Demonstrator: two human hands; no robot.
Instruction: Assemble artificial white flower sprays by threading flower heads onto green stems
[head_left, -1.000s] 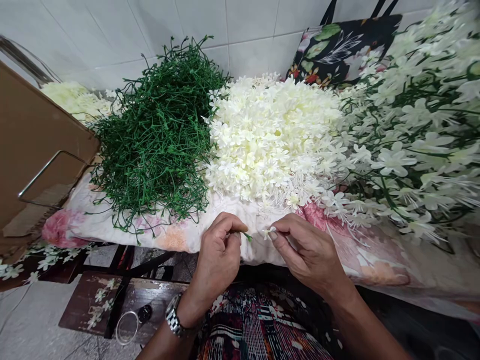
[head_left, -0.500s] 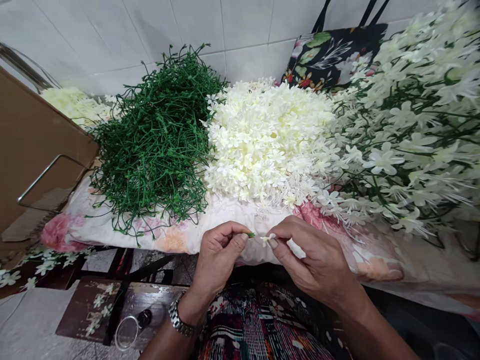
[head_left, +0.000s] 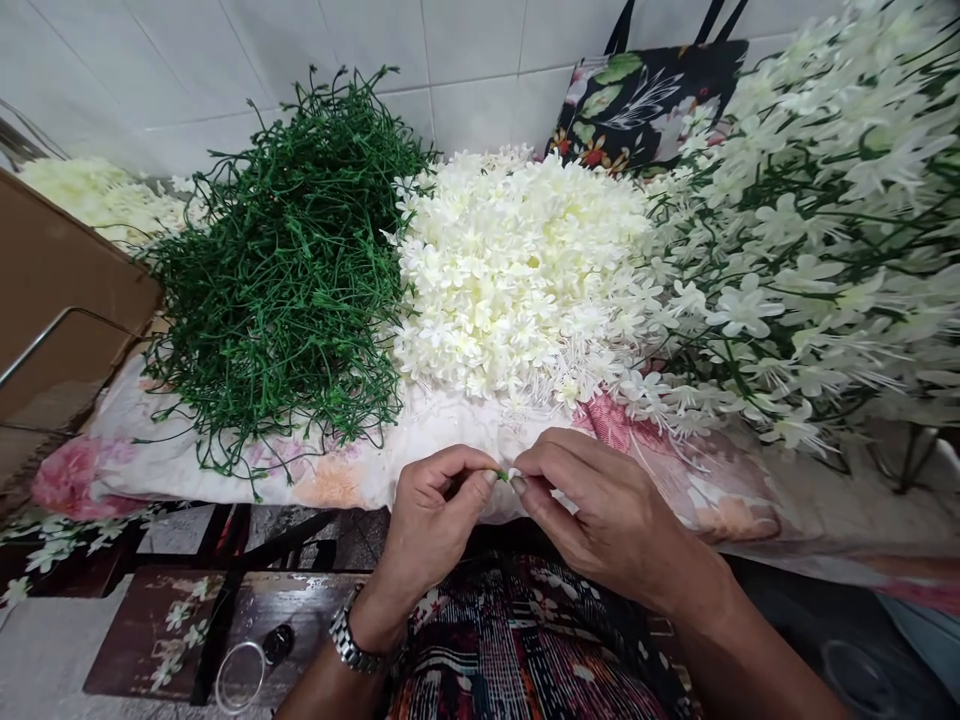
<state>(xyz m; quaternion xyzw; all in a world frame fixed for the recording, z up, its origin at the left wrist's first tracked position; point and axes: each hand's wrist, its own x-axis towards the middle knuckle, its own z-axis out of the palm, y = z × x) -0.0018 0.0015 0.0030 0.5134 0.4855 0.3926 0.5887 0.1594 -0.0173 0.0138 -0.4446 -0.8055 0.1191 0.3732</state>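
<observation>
My left hand (head_left: 442, 510) pinches a green plastic stem (head_left: 502, 475) between thumb and forefinger, with its tip poking out to the right. Facing it, my right hand (head_left: 592, 500) grips a small white artificial flower (head_left: 514, 474), mostly covered by the fingertips. Stem tip and flower meet between the two hands, just above the cloth's front edge. Behind the left hand rises a tangled heap of green stems (head_left: 285, 270). A pile of loose white blossoms (head_left: 510, 270) lies straight ahead of both hands.
Assembled white flower sprays (head_left: 750, 310) crowd the right side. A floral cloth (head_left: 330, 480) covers the table. Against the tiled wall leans a black floral bag (head_left: 637, 105). At left stands a cardboard box (head_left: 67, 300). Lower down are a wooden stool (head_left: 150, 630) and a clear cup (head_left: 240, 678).
My right hand has moved left, bringing the flower against the stem tip; a gap lay between them before. The left hand keeps its pinch. The view has shifted slightly right.
</observation>
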